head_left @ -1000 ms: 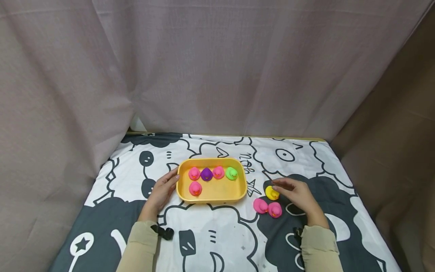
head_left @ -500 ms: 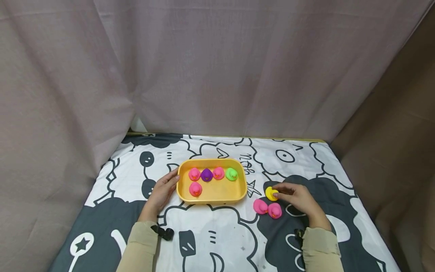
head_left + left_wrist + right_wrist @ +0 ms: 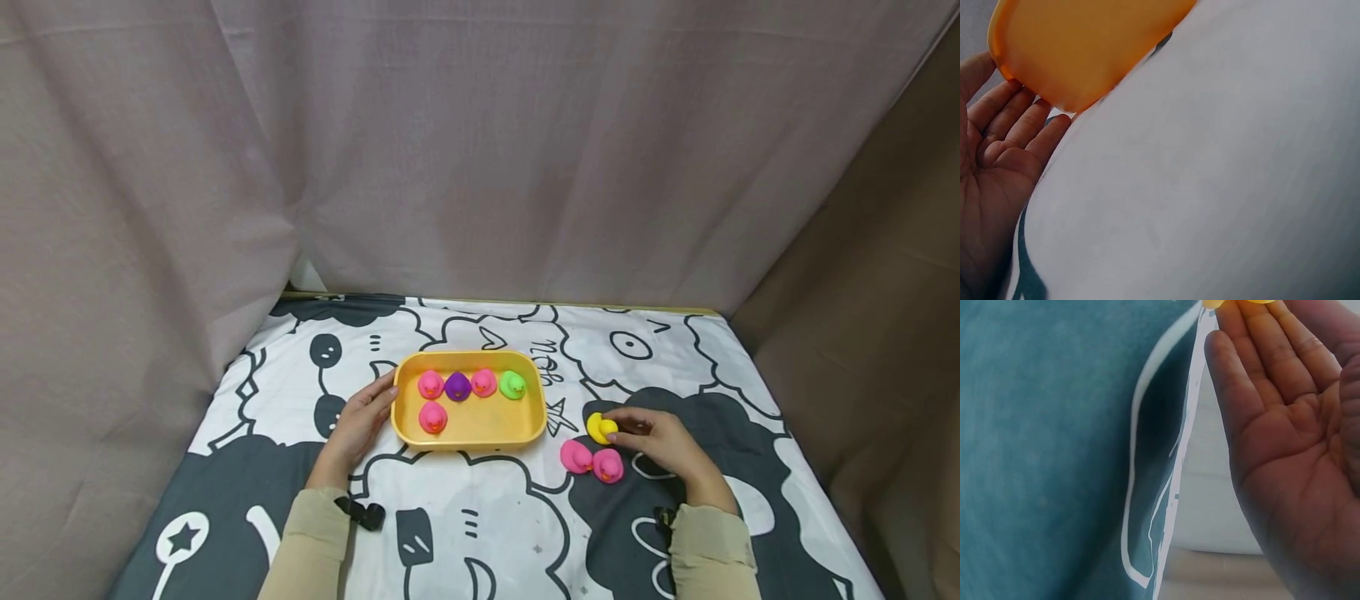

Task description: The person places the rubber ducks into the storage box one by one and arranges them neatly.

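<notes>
The fingers of my left hand (image 3: pixel 362 423) rest against the left end of a yellow plastic tray (image 3: pixel 491 425). In the left wrist view, fingertips touch the outer wall of the tray (image 3: pixel 1085 50). Between thumb and fingers, my right hand (image 3: pixel 663 442) pinches a small yellow rubber duck (image 3: pixel 597 427) to the right of the tray. Only a sliver of the yellow duck (image 3: pixel 1260 301) shows at the top of the right wrist view, above the fingers. Two pink rubber ducks (image 3: pixel 576 456) lie side by side just in front of the yellow one.
Inside the tray, a back row holds a pink duck (image 3: pixel 431 384), a purple duck (image 3: pixel 457 386), another pink duck (image 3: pixel 483 382) and a green duck (image 3: pixel 512 385). One more pink duck (image 3: pixel 432 417) sits front left. A cartoon-print cloth (image 3: pixel 457 492) covers the table; curtains (image 3: pixel 480 167) hang behind.
The right hand, earlier hovering with fingers above the yellow duck, has lowered and closed thumb and fingers around it. The left hand and tray look unchanged.
</notes>
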Available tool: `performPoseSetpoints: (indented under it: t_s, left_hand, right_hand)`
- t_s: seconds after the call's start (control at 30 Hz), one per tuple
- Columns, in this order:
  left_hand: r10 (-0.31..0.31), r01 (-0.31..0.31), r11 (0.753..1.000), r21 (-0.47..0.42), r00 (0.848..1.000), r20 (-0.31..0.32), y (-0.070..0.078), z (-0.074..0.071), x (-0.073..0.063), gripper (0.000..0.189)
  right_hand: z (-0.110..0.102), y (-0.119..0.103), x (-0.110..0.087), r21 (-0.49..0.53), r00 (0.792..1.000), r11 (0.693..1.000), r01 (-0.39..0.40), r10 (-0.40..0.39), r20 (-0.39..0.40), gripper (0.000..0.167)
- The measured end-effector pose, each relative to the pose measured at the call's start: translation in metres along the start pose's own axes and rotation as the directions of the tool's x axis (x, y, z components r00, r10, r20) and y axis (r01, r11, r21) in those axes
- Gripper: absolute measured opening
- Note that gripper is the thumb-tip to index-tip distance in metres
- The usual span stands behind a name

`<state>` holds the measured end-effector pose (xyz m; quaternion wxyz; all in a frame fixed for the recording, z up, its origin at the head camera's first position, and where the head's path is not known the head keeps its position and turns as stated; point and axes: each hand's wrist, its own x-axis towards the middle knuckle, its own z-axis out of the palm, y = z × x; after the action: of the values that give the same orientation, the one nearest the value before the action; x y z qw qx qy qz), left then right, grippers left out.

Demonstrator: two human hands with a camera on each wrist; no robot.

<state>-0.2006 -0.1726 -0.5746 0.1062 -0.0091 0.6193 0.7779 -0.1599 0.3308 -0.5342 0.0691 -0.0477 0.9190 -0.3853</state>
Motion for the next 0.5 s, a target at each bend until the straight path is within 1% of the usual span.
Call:
performPoseSetpoints:
  t_s: [0.23, 0.5]
  left_hand:
    - [-0.016, 0.016, 1.000, 0.003, 1.000, -0.011, -0.0010, 0.0000, 0.0008, 0.046]
    - [-0.012, 0.012, 1.000, 0.002, 1.000, -0.006, -0.0005, 0.0003, 0.0011, 0.046]
  right_hand:
    - [0.0001, -0.0012, -0.0007, 0.011, 1.000, 1.000, -0.004, 0.004, 0.000, 0.043]
    - [0.0003, 0.0018, 0.0005, 0.029, 1.000, 0.999, -0.020, 0.020, -0.003, 0.046]
